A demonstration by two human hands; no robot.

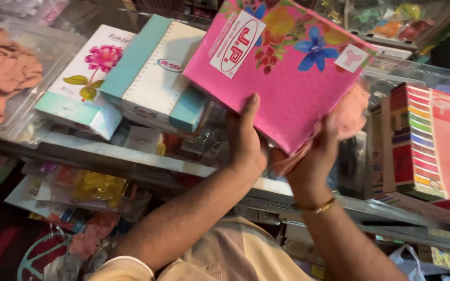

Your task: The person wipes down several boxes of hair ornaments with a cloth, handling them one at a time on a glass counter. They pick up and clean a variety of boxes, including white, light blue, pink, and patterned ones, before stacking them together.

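The person's left hand (246, 138) and right hand (313, 161) both hold up 1 big pink box (279, 67) with bright flowers on it. The left hand is clamped on the box's near edge, thumb on top. The right hand grips the low corner from below, and its fingers also press a soft pink cloth (350, 112) against the box's underside. A gold bracelet (321, 206) sits on the right wrist.

The box is tilted in the air, above the glass counter (147, 158). I think the box is being lifted or looked at. The next move needs both hands to stay tight, so the cloth does not slip out.

Just left of the grip lies a teal and white box (157, 73). Further left is a white box with a pink rose (87, 78). Right of the grip stands a striped box (423, 140).
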